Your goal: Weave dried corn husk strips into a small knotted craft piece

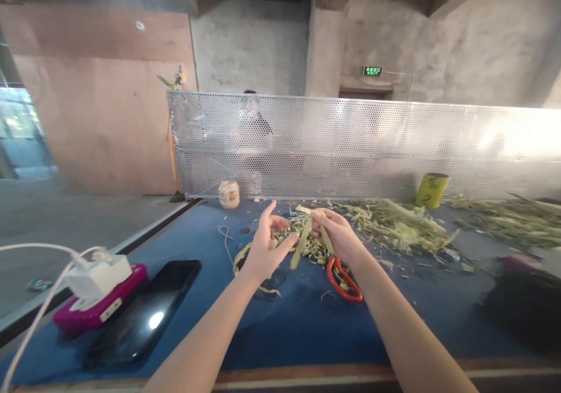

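Observation:
My right hand [335, 234] is closed around a bundle of pale green leaf strips [303, 238] that hang down from its fingers. My left hand [265, 247] is just to the left of the strips, fingers spread and the thumb touching one strip. Both hands hover over a small heap of woven green strips [307, 247] on the blue table top [280, 323]. Red-handled scissors [344, 279] lie on the table under my right wrist.
A black phone [144, 311] and a magenta power bank with a white charger [99, 294] lie at the left. A twine ball [228, 194] and a yellow-green cup [432, 190] stand by the perforated metal screen [372, 148]. More leaves [394, 223] are strewn right. A person sits behind the screen.

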`<action>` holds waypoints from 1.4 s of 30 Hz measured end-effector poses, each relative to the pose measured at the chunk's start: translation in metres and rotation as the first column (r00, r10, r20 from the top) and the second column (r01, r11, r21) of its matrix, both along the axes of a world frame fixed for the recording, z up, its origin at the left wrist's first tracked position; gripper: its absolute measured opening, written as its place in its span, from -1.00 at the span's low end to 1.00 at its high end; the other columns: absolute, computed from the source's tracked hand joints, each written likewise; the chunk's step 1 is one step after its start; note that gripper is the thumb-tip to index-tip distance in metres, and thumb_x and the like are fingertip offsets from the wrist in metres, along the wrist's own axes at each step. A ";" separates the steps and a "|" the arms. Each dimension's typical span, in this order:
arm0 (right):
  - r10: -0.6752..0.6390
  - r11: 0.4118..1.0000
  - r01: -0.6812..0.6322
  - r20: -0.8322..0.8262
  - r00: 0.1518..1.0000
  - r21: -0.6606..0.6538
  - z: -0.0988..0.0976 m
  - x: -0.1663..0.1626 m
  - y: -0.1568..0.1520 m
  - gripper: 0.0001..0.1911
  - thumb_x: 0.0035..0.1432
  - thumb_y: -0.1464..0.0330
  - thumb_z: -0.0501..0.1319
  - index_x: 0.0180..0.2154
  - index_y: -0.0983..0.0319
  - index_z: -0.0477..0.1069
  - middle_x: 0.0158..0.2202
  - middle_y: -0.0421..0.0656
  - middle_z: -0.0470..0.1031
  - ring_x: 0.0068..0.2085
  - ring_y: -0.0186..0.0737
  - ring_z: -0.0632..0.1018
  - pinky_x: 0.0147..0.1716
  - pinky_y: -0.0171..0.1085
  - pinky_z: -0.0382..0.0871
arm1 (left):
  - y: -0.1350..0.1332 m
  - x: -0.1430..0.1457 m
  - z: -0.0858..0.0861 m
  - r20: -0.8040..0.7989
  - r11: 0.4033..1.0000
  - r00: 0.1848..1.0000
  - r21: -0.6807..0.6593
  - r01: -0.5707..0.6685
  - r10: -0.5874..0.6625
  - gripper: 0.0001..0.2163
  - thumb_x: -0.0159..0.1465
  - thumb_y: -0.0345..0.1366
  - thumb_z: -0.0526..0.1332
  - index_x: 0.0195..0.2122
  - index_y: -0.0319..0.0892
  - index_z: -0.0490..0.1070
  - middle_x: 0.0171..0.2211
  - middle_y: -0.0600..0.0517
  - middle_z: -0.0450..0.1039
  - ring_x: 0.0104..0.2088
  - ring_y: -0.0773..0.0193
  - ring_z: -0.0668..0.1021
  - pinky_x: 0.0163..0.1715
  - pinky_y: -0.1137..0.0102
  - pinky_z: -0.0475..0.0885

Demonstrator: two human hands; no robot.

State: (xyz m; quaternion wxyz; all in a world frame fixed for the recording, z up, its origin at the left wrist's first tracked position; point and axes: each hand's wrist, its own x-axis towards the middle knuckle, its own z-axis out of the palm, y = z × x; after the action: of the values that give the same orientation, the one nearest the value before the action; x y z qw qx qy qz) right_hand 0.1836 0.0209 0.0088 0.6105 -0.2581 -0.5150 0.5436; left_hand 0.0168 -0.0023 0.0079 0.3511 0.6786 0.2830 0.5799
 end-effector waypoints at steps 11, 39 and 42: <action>0.001 0.994 -0.052 0.472 0.882 0.095 -0.007 -0.011 -0.009 -0.74 -0.06 0.18 0.22 -0.39 0.24 0.40 -0.62 -0.31 0.21 -0.60 -0.46 0.24 -0.57 -0.39 0.14 | 0.003 0.001 0.002 0.051 0.996 0.996 -0.069 -0.064 0.067 -0.36 0.05 -0.28 0.23 0.16 -0.16 0.02 -0.45 -0.01 0.45 -0.38 0.24 0.49 -0.37 0.36 0.36; -0.084 0.986 0.007 0.459 0.884 0.165 -0.008 -0.021 -0.006 -0.83 0.06 0.25 0.08 -0.33 0.21 0.20 -0.64 -0.36 0.22 -0.63 -0.45 0.26 -0.61 -0.41 0.13 | 0.007 0.005 0.009 0.520 0.783 0.845 -0.575 0.238 0.125 -0.63 0.09 -0.42 0.22 -0.06 -0.41 0.29 -0.52 -0.03 0.47 -0.60 0.49 0.44 -0.73 0.64 0.23; -0.111 0.981 0.027 0.445 0.889 0.193 -0.008 -0.021 -0.006 -0.83 0.05 0.25 0.09 -0.35 0.21 0.19 -0.65 -0.37 0.20 -0.63 -0.46 0.25 -0.62 -0.42 0.10 | 0.007 0.006 0.006 0.552 0.725 0.833 -0.587 0.362 0.030 -0.73 0.13 -0.44 0.18 -0.14 -0.41 0.36 -0.60 0.02 0.42 -0.63 0.50 0.42 -0.70 0.64 0.27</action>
State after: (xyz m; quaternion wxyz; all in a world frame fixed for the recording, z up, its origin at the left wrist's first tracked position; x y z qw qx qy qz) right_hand 0.1628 0.0146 0.0006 0.5133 -0.3394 -0.6809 0.3970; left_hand 0.0225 0.0050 0.0143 0.6867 0.3443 0.3002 0.5655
